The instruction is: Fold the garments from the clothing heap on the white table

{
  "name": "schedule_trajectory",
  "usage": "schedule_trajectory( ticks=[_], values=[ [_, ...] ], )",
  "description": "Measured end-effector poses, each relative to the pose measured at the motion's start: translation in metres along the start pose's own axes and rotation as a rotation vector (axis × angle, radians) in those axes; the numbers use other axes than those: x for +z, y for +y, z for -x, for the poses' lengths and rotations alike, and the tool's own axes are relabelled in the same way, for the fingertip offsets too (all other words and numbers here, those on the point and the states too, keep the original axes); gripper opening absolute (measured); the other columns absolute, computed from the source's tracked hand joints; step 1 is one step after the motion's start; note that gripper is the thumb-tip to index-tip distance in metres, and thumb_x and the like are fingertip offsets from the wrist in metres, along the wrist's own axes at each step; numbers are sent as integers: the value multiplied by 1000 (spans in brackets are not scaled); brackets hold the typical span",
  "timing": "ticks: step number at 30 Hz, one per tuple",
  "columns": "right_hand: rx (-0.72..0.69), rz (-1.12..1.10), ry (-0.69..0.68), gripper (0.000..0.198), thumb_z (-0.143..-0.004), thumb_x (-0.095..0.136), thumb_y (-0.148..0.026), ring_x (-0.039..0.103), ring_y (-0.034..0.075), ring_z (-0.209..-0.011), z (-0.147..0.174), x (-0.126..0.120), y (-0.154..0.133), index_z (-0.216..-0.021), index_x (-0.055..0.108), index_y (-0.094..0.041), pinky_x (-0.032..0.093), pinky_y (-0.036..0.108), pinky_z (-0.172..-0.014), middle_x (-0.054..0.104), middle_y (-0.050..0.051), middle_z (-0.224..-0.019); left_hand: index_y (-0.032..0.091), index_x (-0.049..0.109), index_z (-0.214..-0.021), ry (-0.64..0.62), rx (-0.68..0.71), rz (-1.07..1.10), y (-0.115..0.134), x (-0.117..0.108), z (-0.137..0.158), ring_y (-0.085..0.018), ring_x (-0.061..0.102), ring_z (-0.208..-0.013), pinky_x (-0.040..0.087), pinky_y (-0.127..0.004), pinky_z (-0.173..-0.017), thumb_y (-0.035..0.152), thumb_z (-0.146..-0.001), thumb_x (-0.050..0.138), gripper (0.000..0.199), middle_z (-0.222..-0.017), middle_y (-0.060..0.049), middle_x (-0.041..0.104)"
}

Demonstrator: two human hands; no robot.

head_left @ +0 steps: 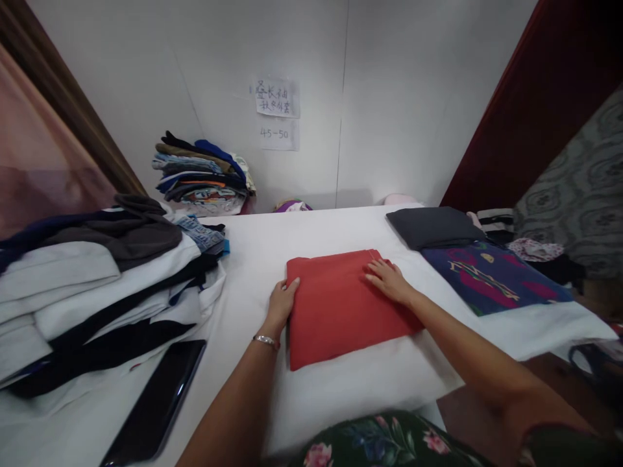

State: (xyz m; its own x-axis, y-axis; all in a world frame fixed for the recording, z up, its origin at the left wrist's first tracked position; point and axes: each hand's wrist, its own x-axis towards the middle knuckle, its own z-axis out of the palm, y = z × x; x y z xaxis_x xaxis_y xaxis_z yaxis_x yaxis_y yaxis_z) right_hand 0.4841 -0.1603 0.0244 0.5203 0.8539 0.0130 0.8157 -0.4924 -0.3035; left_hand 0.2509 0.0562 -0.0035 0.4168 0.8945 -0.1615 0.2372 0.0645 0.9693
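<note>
A red folded garment lies flat on the white-covered table as a neat rectangle. My left hand is at its left edge, thumb on top of the cloth and the other fingers along the side, partly hidden. On the upper right part of the garment my right hand rests palm down, its fingers stretched out and slightly spread. A silver bracelet circles my left wrist.
Loose clothes are heaped at the left, beside a black phone. A clothes stack stands by the wall. To the right lie a dark grey folded garment and a patterned purple one. Paper notes hang behind.
</note>
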Motion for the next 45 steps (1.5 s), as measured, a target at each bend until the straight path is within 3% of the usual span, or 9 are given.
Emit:
schedule_trajectory(
  ticks=[4,8,11,14,22,31,35,40,45],
  values=[
    [-184,-57,5,60,-97,35,-58,20,26,-146,70,2,-18,-149,36,-29,12,56,-117,28,6,-157,11,67,-108,15,-24,-6,4,0,2,-27,65,-101,49,-36,-89,51,-69,72,56,-112,-15,70],
    [-222,-78,133,56,-96,41,-54,27,27,-144,120,6,0,-146,42,-30,18,56,-116,36,7,-154,10,65,-113,2,-56,-6,12,0,7,-26,66,-101,50,-34,-88,49,-72,70,57,-114,-15,70],
    [-25,-195,334,54,-93,47,-54,44,29,-133,144,11,31,-137,54,-24,37,52,-108,51,12,-143,9,63,-116,-2,-65,-38,14,0,8,-25,66,-101,50,-34,-89,48,-76,67,56,-115,-15,69],
    [278,-409,361,55,-88,51,-56,64,28,-106,162,17,53,-129,61,-19,54,42,-87,67,13,-120,10,64,-115,5,-45,-69,13,0,6,-26,65,-102,50,-36,-91,49,-75,67,56,-114,-15,70],
    [577,-859,221,66,-80,62,-53,60,14,-55,153,13,33,-132,55,-13,44,24,-45,67,3,-70,11,66,-111,5,-5,-88,6,-1,1,-29,63,-105,48,-40,-94,57,-70,66,62,-113,-15,69],
    [479,-1167,248,50,-62,78,-54,55,13,-49,136,11,22,-91,64,-17,45,26,-48,63,0,-61,10,64,-115,-7,-16,-80,7,-2,1,-30,62,-108,48,-41,-94,57,-71,66,64,-118,-16,67],
    [412,-1142,402,42,-58,79,-52,56,13,-57,135,12,23,-76,60,-19,45,26,-54,63,0,-65,10,65,-114,-10,1,-82,9,-2,3,-29,63,-107,47,-40,-94,55,-73,65,61,-117,-16,68],
    [448,-939,301,34,-63,72,-49,44,10,-46,133,21,37,-71,58,-19,34,24,-45,54,-4,-56,10,63,-117,-12,-15,-80,10,-2,5,-28,62,-109,47,-39,-95,54,-74,65,62,-120,-16,67],
    [341,-472,339,37,-77,59,-38,64,23,-84,137,19,41,-110,66,-22,52,37,-76,68,8,-100,10,63,-117,-23,4,-70,6,-2,1,-29,63,-109,47,-40,-96,55,-73,66,64,-119,-17,67]
  ],
)
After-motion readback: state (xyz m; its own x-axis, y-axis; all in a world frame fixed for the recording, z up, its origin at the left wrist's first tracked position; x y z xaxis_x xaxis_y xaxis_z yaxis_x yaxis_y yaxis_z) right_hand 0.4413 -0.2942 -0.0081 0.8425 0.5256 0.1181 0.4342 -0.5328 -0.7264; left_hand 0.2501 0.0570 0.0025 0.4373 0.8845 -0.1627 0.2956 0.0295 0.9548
